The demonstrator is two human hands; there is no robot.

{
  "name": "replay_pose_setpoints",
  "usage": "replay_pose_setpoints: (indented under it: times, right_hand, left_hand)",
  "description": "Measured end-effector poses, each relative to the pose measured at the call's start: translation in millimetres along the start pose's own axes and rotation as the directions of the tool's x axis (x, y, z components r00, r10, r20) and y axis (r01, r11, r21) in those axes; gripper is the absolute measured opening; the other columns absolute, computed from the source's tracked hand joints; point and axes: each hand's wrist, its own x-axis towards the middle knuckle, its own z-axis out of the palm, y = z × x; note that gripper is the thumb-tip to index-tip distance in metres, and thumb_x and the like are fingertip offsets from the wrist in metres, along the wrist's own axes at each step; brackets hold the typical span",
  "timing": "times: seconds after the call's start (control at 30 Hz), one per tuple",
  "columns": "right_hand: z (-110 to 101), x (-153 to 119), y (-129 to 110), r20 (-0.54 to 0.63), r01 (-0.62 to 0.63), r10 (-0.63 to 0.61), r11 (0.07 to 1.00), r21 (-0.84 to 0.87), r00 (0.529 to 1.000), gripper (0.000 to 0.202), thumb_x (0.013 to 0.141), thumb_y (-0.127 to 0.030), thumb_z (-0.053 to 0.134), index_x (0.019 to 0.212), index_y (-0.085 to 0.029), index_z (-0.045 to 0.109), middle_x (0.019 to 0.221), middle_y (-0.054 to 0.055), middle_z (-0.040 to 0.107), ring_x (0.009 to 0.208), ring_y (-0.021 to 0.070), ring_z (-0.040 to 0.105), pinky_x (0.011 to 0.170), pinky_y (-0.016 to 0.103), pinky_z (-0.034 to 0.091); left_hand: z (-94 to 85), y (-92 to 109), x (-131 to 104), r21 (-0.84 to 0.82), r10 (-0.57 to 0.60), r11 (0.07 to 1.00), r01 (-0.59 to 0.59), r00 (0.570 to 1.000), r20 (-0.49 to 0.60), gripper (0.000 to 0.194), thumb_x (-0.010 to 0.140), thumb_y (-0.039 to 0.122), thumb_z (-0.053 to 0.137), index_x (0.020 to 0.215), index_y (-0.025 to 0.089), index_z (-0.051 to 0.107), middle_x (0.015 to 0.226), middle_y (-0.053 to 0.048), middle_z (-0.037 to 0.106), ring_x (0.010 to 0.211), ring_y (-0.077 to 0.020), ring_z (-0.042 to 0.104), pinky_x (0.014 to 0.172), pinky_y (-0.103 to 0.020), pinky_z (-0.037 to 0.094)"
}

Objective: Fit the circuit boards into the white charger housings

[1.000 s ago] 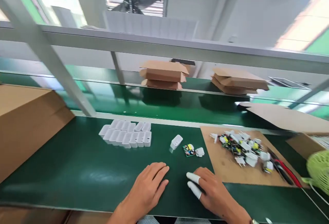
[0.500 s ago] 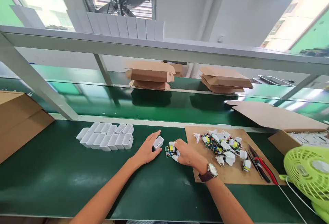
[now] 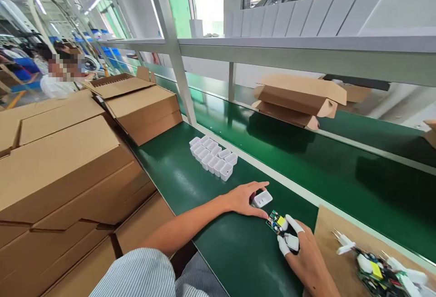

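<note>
My left hand (image 3: 243, 199) is on the green worktop with thumb and index finger spread apart around a white plastic charger housing (image 3: 263, 199). Its other fingers are curled behind the housing, partly hidden; whether they touch it I cannot tell. My right hand (image 3: 306, 254), with white finger cots on thumb and index finger, pinches a small green circuit board (image 3: 274, 222) that has a yellow component and a white block on it. The board lies just in front of the housing, close to my left thumb tip. Further left, several white housings (image 3: 214, 157) stand packed in rows.
At right, a brown cardboard sheet (image 3: 322, 238) bears a pile of circuit boards and white plugs (image 3: 381, 269). Large cardboard boxes (image 3: 68, 165) crowd the left side. Behind the worktop runs a green belt (image 3: 306, 151) under a metal shelf frame (image 3: 289, 51). A person (image 3: 61, 74) is far left.
The view has swung left, bringing the boxes and a person into sight. My left hand has opened wider around the housing. My right hand has the board nearer my left thumb.
</note>
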Motion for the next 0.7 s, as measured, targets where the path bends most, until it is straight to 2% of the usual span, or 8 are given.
replay_pose_setpoints:
  times: [0.07, 0.17, 0.27, 0.37, 0.43, 0.5, 0.6, 0.7]
  right_hand:
    - [-7.2, 1.2, -10.6, -0.003, 0.002, -0.002, 1.0, -0.019, 1.0, 0.047, 0.093, -0.03, 0.055, 0.139, -0.018, 0.051, 0.124, 0.015, 0.067, 0.111, 0.0321, 0.069, 0.091, 0.047, 0.063]
    - [-19.7, 8.0, -26.6, -0.071, -0.011, 0.007, 0.999, -0.049, 0.997, 0.043, 0.093, -0.027, 0.054, 0.135, -0.018, 0.052, 0.122, 0.015, 0.065, 0.11, 0.0317, 0.068, 0.091, 0.048, 0.063]
    - [-33.1, 19.3, -38.9, -0.152, -0.033, 0.026, 0.998, -0.046, 0.988, 0.044, 0.094, -0.025, 0.054, 0.138, -0.021, 0.051, 0.122, 0.014, 0.064, 0.108, 0.0289, 0.069, 0.091, 0.047, 0.063]
    - [-46.8, 34.8, -49.8, -0.216, -0.027, 0.014, 0.998, -0.053, 0.976, 0.051, 0.094, -0.023, 0.056, 0.144, -0.022, 0.048, 0.12, 0.013, 0.065, 0.108, 0.0279, 0.069, 0.092, 0.047, 0.063]
    - [-53.2, 47.3, -57.6, -0.249, -0.03, 0.015, 0.998, -0.056, 0.968, 0.054, 0.093, -0.023, 0.058, 0.147, -0.023, 0.047, 0.121, 0.012, 0.067, 0.109, 0.0285, 0.07, 0.094, 0.047, 0.062]
    - [-55.4, 60.0, -66.2, -0.263, -0.008, -0.008, 0.998, -0.056, 0.965, 0.057, 0.093, -0.023, 0.06, 0.149, -0.024, 0.045, 0.124, 0.012, 0.067, 0.111, 0.0287, 0.069, 0.095, 0.048, 0.062]
    - [-50.2, 73.1, -79.4, -0.267, 0.093, -0.11, 0.993, -0.074, 0.957, 0.061, 0.093, -0.02, 0.061, 0.151, -0.026, 0.042, 0.129, 0.013, 0.065, 0.117, 0.0289, 0.067, 0.097, 0.049, 0.061]
    - [-40.1, 74.5, -89.7, -0.251, 0.189, -0.208, 0.977, -0.095, 0.945, 0.068, 0.091, -0.014, 0.06, 0.154, -0.025, 0.037, 0.131, 0.015, 0.064, 0.122, 0.0304, 0.064, 0.098, 0.051, 0.061]
  left_hand:
    - [-0.4, 0.3, -2.4, -0.028, 0.006, 1.0, -0.006, 1.0, 0.016, 0.105, 0.069, 0.051, 0.088, 0.158, 0.026, 0.039, 0.141, -0.009, 0.063, 0.086, -0.0177, 0.066, 0.082, -0.032, 0.058]
    - [-0.4, -5.2, -2.0, -0.046, 0.03, 0.999, -0.028, 0.998, 0.047, 0.099, 0.071, 0.043, 0.086, 0.158, 0.027, 0.04, 0.137, -0.009, 0.065, 0.085, -0.018, 0.064, 0.085, -0.036, 0.057]
    - [0.6, -12.5, 0.4, -0.045, 0.049, 0.998, -0.046, 0.997, 0.063, 0.09, 0.074, 0.036, 0.083, 0.154, 0.024, 0.045, 0.119, -0.007, 0.072, 0.086, -0.0204, 0.065, 0.088, -0.04, 0.057]
    - [0.9, -15.2, 0.7, -0.031, 0.079, 0.996, -0.078, 0.996, 0.045, 0.072, 0.078, 0.034, 0.08, 0.144, 0.021, 0.055, 0.1, -0.005, 0.072, 0.09, -0.0232, 0.067, 0.087, -0.042, 0.058]
    - [0.6, -15.1, -0.3, -0.023, 0.118, 0.993, -0.118, 0.993, 0.009, 0.066, 0.079, 0.032, 0.079, 0.139, 0.021, 0.057, 0.104, -0.007, 0.071, 0.095, -0.0245, 0.068, 0.088, -0.043, 0.059]
    - [0.3, -15.2, -2.0, -0.018, 0.169, 0.985, -0.17, 0.985, -0.043, 0.064, 0.078, 0.029, 0.08, 0.137, 0.021, 0.057, 0.117, -0.01, 0.07, 0.107, -0.0267, 0.066, 0.096, -0.045, 0.057]
    - [0.8, -17.6, -6.0, -0.004, 0.241, 0.97, -0.243, 0.962, -0.129, 0.061, 0.079, 0.025, 0.079, 0.136, 0.023, 0.056, 0.129, -0.011, 0.067, 0.121, -0.0291, 0.062, 0.104, -0.049, 0.053]
    - [1.9, -22.0, -10.5, 0.019, 0.299, 0.953, -0.301, 0.934, -0.196, 0.059, 0.083, 0.023, 0.077, 0.137, 0.024, 0.054, 0.13, -0.011, 0.067, 0.119, -0.029, 0.062, 0.102, -0.05, 0.054]
